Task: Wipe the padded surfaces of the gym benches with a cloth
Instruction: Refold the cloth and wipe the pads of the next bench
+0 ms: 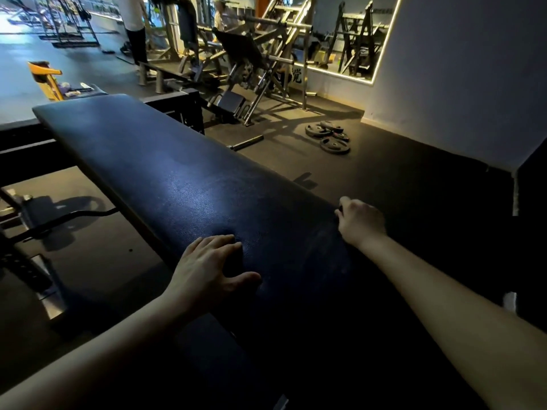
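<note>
A long dark blue padded bench (165, 173) runs from the near right to the far left. My left hand (207, 270) lies flat on the pad near its left edge, fingers apart and holding nothing. My right hand (359, 221) is closed in a fist at the pad's right edge. A small dark bit of what looks like a cloth (340, 207) shows at its fingertips; the rest is hidden in the fist. Faint streaks mark the pad just below that hand.
Weight plates (328, 136) and a loose bar sleeve (247, 142) lie on the rubber floor to the right. A leg-press machine (251, 63) and a standing person (134, 28) are at the back. A black frame (177, 110) stands behind the bench, with an orange stand (47, 79) at far left.
</note>
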The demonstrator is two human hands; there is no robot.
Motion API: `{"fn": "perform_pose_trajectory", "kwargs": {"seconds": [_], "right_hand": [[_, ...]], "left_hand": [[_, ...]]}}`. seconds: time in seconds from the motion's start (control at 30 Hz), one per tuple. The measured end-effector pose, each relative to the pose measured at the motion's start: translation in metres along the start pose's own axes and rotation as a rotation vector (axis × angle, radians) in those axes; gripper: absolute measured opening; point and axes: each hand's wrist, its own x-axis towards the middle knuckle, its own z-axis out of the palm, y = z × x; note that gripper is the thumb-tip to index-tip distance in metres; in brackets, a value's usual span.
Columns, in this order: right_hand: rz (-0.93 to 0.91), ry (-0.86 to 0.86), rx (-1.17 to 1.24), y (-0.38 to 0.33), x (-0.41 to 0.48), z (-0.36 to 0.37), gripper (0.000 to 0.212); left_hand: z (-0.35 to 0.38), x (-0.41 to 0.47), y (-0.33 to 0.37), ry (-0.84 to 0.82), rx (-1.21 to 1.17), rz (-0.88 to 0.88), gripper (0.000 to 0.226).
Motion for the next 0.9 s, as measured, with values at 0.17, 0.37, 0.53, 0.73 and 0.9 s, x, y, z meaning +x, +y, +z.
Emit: {"fn": "perform_pose_trajectory", "kwargs": {"seconds": [0.17, 0.37, 0.53, 0.73, 0.9], "right_hand": [[-0.161, -0.038, 0.257, -0.105, -0.027, 0.006, 0.020], [-0.487, -0.077, 0.296, -0.056, -0.129, -0.025, 0.025], [0.094, -0.002, -0.028, 0.036, -0.049, -0.022, 0.022], [-0.215, -0.018, 0.201, -0.096, -0.069, -0.006, 0.018], [-0.463, -0.054, 0.225, -0.066, -0.108, -0.020, 0.029]], "left_hand": [[-0.003, 0.001, -0.003, -0.042, 0.043, -0.003, 0.111], [-0.001, 0.003, -0.009, -0.050, -0.001, 0.018, 0.126], [0.004, 0.002, -0.010, -0.039, 0.019, 0.041, 0.108], [0.002, 0.002, -0.013, -0.035, 0.017, 0.056, 0.109], [0.006, 0.003, -0.020, -0.005, -0.001, 0.076, 0.109]]}}
